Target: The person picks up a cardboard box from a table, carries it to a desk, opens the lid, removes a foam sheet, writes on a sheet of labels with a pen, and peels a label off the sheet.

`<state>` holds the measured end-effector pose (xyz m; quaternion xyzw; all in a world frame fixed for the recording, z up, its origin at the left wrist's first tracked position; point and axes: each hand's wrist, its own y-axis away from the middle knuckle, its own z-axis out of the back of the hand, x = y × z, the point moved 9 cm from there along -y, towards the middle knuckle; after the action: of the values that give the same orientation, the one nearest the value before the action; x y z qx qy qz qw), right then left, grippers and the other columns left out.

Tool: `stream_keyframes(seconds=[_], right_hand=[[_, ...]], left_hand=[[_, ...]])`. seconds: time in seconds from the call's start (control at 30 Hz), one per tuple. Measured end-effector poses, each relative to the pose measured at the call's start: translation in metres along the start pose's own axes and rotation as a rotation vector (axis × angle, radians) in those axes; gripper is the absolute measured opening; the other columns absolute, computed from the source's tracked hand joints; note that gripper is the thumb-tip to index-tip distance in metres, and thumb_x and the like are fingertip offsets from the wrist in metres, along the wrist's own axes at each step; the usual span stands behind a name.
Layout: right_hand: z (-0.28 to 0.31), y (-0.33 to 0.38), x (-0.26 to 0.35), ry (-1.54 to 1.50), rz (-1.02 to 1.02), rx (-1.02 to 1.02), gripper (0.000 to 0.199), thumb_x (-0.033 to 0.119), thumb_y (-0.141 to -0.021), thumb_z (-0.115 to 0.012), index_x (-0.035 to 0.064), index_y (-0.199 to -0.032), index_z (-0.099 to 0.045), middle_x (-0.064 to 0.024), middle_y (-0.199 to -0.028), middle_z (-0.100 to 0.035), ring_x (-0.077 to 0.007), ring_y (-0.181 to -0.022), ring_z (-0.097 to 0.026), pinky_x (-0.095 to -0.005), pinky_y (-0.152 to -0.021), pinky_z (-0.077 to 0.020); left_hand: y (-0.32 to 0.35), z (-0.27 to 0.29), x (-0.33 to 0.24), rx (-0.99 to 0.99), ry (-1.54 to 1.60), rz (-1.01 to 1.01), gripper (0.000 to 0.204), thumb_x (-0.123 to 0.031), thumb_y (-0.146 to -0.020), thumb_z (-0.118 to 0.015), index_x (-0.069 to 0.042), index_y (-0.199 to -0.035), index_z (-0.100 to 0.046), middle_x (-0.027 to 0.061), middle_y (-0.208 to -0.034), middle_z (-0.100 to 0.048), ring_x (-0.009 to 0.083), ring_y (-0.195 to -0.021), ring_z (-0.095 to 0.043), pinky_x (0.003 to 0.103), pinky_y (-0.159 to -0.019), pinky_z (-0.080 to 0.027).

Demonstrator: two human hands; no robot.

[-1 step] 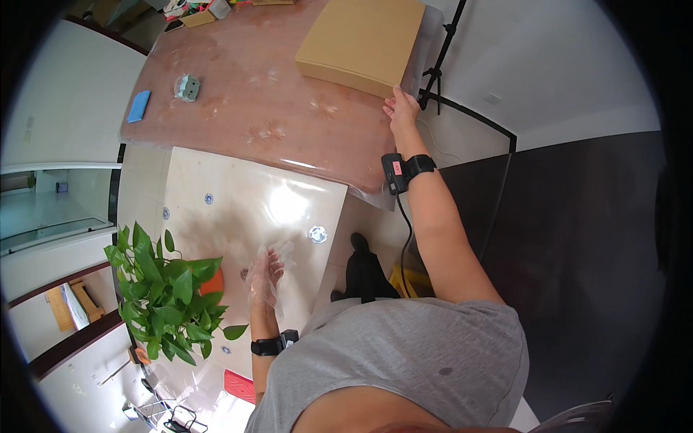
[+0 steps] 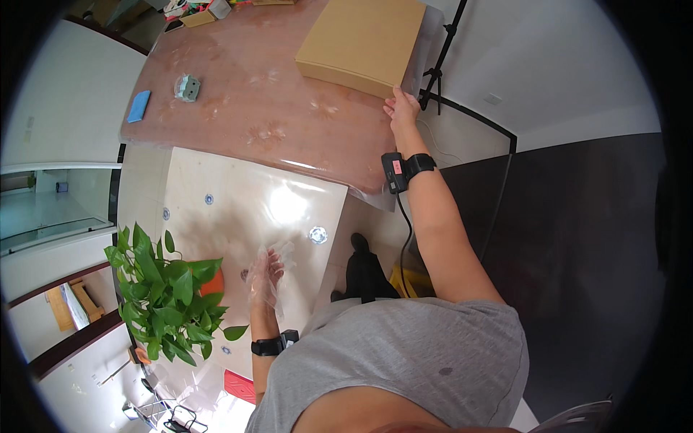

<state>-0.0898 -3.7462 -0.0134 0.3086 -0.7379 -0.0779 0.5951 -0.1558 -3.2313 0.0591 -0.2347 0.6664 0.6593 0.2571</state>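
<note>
My left hand [image 2: 267, 278] is in a loose, clear plastic glove. Its fingers are apart and slightly bent over the pale, glossy table [image 2: 238, 173], next to a leafy green plant in an orange pot [image 2: 212, 282]. Nothing solid shows in it. My right hand [image 2: 402, 108] is bare and reaches far forward, its fingers loosely bent and apart. One fingertip overlaps the near right corner of a flat brown cardboard box [image 2: 354, 50]; I cannot tell whether it touches. The box lies on a reddish-brown table [image 2: 224, 79] with a clear plastic cover.
A blue folded cloth [image 2: 138, 106] and a small pale-green object [image 2: 188, 87] lie on the brown table's left side. A black tripod [image 2: 437, 72] stands at its right. A black cable [image 2: 408, 242] hangs from my right wrist strap. A dark panel [image 2: 577, 252] fills the right.
</note>
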Motion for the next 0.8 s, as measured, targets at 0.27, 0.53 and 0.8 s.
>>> stream_keyframes(seconds=[0.27, 0.53, 0.8], right_hand=[[0.008, -0.005, 0.027, 0.421, 0.418, -0.180, 0.016, 0.012, -0.072, -0.066, 0.0013, -0.073, -0.054, -0.0068, -0.062, -0.056, -0.0156, -0.057, -0.055, -0.0294, -0.052, -0.0449], [-0.023, 0.034, 0.038, 0.690, 0.839, 0.024, 0.010, 0.003, -0.065, -0.063, 0.0035, -0.069, -0.054, -0.0079, -0.070, -0.052, -0.0211, -0.061, -0.054, -0.0309, -0.058, -0.0441], [-0.050, 0.140, -0.002, 0.625, 0.837, 0.107, 0.011, 0.001, -0.067, -0.061, 0.0028, -0.066, -0.050, -0.0083, -0.070, -0.048, -0.0207, -0.059, -0.050, -0.0295, -0.055, -0.0419]], left_hand=[[-0.008, -0.006, -0.002, 0.006, 0.047, -0.001, 0.034, -0.034, -0.081, -0.057, -0.006, -0.100, -0.055, 0.0014, -0.082, -0.058, 0.0101, -0.067, -0.054, 0.022, -0.060, -0.042], [-0.009, 0.002, 0.005, -0.006, 0.033, 0.001, 0.033, -0.033, -0.081, -0.057, -0.006, -0.100, -0.055, 0.0017, -0.082, -0.058, 0.0102, -0.067, -0.054, 0.022, -0.061, -0.042], [-0.004, 0.017, 0.010, 0.023, 0.067, -0.027, 0.033, -0.033, -0.082, -0.057, -0.005, -0.101, -0.055, 0.0025, -0.084, -0.058, 0.0105, -0.068, -0.054, 0.022, -0.062, -0.042]])
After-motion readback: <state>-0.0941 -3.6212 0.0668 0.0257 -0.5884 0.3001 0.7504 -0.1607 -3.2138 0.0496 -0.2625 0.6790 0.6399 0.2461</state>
